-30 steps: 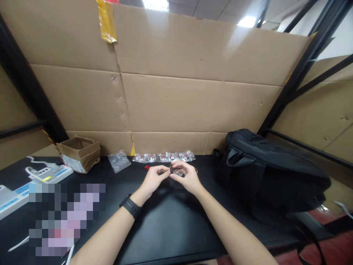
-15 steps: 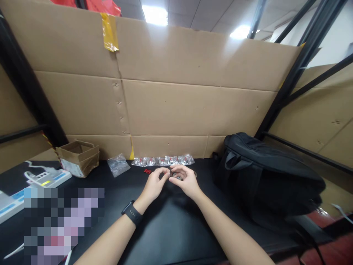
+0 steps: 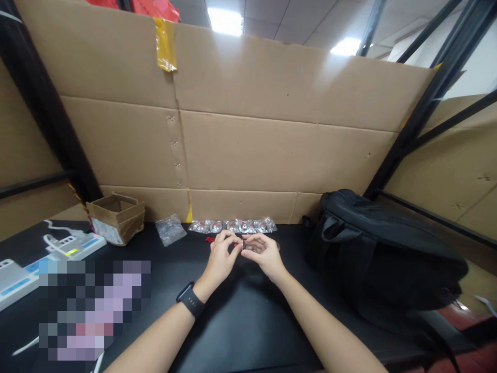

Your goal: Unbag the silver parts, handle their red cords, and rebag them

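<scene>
In front of me over the black table, my left hand point(image 3: 223, 256) and my right hand point(image 3: 264, 256) meet fingertip to fingertip. Between them stands a small thin dark piece point(image 3: 243, 244), seen nearly edge-on; my right thumb and fingers pinch it. My left thumb and forefinger are closed right beside it, with a bit of red showing at the tips; what they grip is too small to make out. Round metallic things lie partly hidden behind my right fingers. A red cord point(image 3: 209, 239) lies left of my left fingers. Behind the hands is a row of clear packets point(image 3: 246, 226) holding silvery round pieces with red bits.
A black bag point(image 3: 388, 248) takes up the right side. To the left are an open cardboard box point(image 3: 118, 220), a clear plastic bag point(image 3: 171, 229) and a white power strip point(image 3: 83, 246) with cables. A cardboard wall point(image 3: 248, 155) closes off the back.
The view has shifted slightly, so things sit a little further right. My left fingers have closed up over part of the red cord's place; a red bit now shows at their tips.
</scene>
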`<state>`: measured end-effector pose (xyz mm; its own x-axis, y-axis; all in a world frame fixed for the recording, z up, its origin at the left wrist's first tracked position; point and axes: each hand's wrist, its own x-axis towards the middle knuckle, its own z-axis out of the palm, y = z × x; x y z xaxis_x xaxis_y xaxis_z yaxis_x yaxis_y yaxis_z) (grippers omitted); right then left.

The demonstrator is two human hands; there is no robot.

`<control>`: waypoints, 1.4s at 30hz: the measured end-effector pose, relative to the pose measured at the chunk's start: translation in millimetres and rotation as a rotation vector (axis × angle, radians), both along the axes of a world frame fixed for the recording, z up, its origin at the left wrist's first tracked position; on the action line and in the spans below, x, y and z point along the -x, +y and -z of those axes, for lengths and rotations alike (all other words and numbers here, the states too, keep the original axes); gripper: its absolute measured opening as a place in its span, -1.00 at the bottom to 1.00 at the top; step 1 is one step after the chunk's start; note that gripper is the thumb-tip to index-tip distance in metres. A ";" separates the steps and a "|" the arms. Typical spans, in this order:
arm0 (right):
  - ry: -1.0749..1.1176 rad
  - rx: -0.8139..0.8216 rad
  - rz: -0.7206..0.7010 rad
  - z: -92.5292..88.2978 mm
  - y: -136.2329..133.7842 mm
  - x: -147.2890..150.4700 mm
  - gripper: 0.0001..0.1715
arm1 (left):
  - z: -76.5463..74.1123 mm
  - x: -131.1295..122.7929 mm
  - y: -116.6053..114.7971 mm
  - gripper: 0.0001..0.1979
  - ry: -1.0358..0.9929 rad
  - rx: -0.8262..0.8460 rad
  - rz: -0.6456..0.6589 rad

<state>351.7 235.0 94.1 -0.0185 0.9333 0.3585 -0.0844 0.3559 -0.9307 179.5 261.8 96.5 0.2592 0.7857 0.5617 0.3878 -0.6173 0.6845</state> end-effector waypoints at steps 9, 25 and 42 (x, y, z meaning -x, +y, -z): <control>0.075 0.093 0.036 -2.2 -0.3 1.4 -0.65 | -3.8 -1.4 -4.8 -0.83 0.085 -0.064 -0.061; -0.060 0.042 0.025 -4.0 -1.2 -2.5 -0.73 | -4.7 3.2 -0.6 -0.83 0.125 -0.114 -0.039; -0.199 0.017 0.024 -7.8 0.2 -8.5 -0.83 | -15.5 23.6 3.6 -0.47 0.114 0.043 0.382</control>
